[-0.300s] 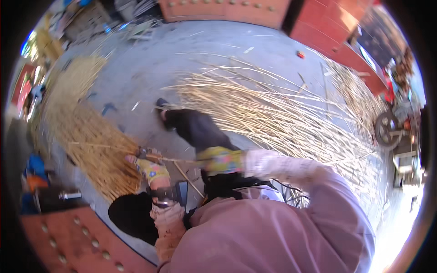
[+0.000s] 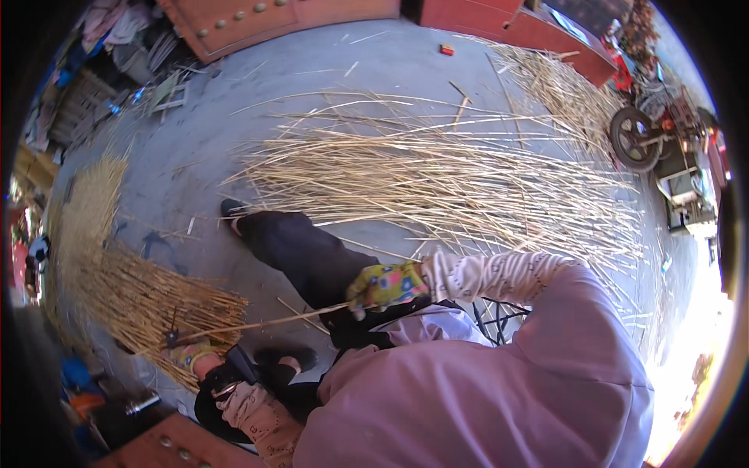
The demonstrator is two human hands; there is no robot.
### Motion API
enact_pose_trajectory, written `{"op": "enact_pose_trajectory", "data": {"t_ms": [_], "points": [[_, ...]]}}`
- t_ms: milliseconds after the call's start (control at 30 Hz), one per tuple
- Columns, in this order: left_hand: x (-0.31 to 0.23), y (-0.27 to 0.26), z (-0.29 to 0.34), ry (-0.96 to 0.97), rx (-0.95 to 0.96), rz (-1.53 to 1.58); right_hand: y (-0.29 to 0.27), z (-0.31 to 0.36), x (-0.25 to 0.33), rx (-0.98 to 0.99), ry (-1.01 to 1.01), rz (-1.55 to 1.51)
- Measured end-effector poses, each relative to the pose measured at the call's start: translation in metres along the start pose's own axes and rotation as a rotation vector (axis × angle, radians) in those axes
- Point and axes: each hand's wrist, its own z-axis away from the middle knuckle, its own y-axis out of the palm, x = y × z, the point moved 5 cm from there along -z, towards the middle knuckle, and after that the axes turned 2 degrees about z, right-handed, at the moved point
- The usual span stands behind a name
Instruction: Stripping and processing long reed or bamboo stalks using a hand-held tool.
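Observation:
My right hand [image 2: 386, 286], in a flowered yellow-green glove, grips the end of a long thin dry reed stalk [image 2: 269, 321] over my lap. The stalk runs left and slightly down toward my left hand [image 2: 187, 356], gloved alike and low beside the near end of a brown reed bundle [image 2: 148, 292]. A small dark object [image 2: 172, 338] shows at the stalk's far end by that hand. The left fingers look closed, but what they hold is too small to make out. A dark band with a shiny part circles my left wrist.
Loose pale reeds [image 2: 437, 175] cover the floor ahead, with more straw [image 2: 554, 82] at the far right. A wheeled vehicle [image 2: 636, 140] stands at the right. Red studded panels [image 2: 257, 19] edge the far side. A small red box [image 2: 446, 49] lies on the floor.
The view has shifted. My left hand has moved left and down, farther from my right hand, and a longer stretch of the stalk shows between them.

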Motion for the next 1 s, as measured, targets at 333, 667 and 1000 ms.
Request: {"op": "enact_pose_trajectory", "data": {"t_ms": [333,667,1000], "points": [[0.049,-0.052,-0.01,0.938,-0.059,-1.588,-0.001,-0.087,0.055,-0.292,-0.726,0.536],[-0.038,0.105,0.077,0.599,0.452,-1.643,-0.157,0.133,-0.001,-0.695,0.266,0.085],[-0.11,0.09,0.1,1.526,-0.06,-1.565,-0.068,-0.231,0.173,-0.062,-0.013,0.36]]}}
